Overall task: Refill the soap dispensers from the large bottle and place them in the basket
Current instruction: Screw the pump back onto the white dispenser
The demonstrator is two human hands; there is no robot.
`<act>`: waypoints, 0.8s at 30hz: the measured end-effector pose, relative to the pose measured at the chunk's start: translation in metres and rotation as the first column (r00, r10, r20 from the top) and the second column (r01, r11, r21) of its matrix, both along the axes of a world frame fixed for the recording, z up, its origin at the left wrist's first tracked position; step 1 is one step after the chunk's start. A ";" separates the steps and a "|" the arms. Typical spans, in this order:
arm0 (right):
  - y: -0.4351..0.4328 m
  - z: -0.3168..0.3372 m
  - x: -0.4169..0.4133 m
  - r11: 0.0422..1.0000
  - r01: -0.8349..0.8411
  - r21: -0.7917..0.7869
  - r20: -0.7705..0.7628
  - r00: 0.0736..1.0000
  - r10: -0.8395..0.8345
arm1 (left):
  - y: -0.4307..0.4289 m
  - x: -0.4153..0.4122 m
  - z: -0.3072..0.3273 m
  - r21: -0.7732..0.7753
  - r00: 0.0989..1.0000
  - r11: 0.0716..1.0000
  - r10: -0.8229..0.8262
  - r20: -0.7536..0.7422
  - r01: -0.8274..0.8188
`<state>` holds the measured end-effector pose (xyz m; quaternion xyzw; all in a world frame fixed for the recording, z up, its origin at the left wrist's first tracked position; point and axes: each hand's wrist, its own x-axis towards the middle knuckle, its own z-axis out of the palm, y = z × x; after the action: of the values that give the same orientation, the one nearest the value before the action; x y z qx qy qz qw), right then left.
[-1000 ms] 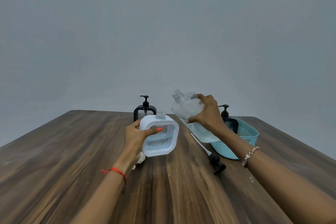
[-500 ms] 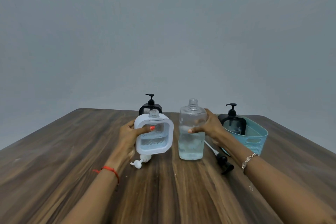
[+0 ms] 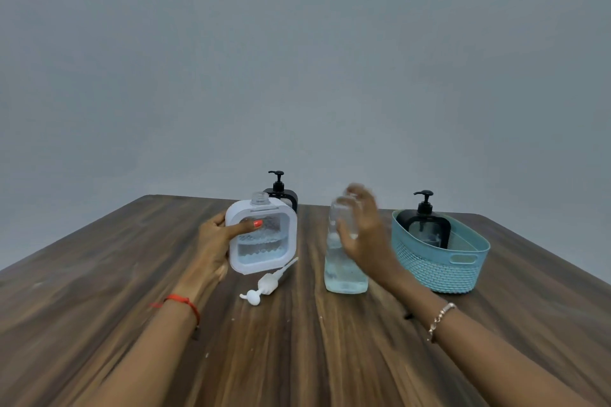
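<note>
On surface [image 3: 297, 357]: three dispensers [image 3: 264, 251] [image 3: 290, 198] [image 3: 423, 225], one bottle [image 3: 344, 274], one basket [image 3: 439, 269]. Clamps left grip [image 3: 215, 241] on white dispenser [image 3: 264, 251], with right grip [image 3: 363, 235] apart before bottle.

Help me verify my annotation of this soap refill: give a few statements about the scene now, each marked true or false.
1. The white dispenser has its pump screwed on. False: its neck is bare, and the white pump lies on the table.
2. A black dispenser stands in the basket. True.
3. The large bottle lies on its side. False: it stands upright.
4. The left hand holds the white dispenser. True.
</note>
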<state>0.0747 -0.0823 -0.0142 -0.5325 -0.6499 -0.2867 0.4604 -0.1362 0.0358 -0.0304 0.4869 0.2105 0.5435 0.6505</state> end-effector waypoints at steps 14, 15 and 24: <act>0.052 -0.060 -0.077 0.664 0.134 -0.735 0.407 0.871 0.274 | 0.012 -0.029 0.002 -0.006 0.995 0.995 0.099 -0.001 -0.099; 0.052 -0.057 -0.077 0.654 0.092 -0.751 0.355 0.891 0.283 | 0.012 -0.029 0.001 -0.009 0.995 0.995 0.096 0.001 -0.096; 0.022 0.050 -0.053 0.789 -0.400 -0.466 -0.322 0.907 0.270 | 0.007 -0.024 0.004 -0.015 0.998 0.998 0.053 0.023 -0.053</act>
<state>0.0216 -0.0603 0.0361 -0.5429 -0.7272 0.0535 0.4166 -0.1606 0.0430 -0.0263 0.4701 0.2195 0.5649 0.6417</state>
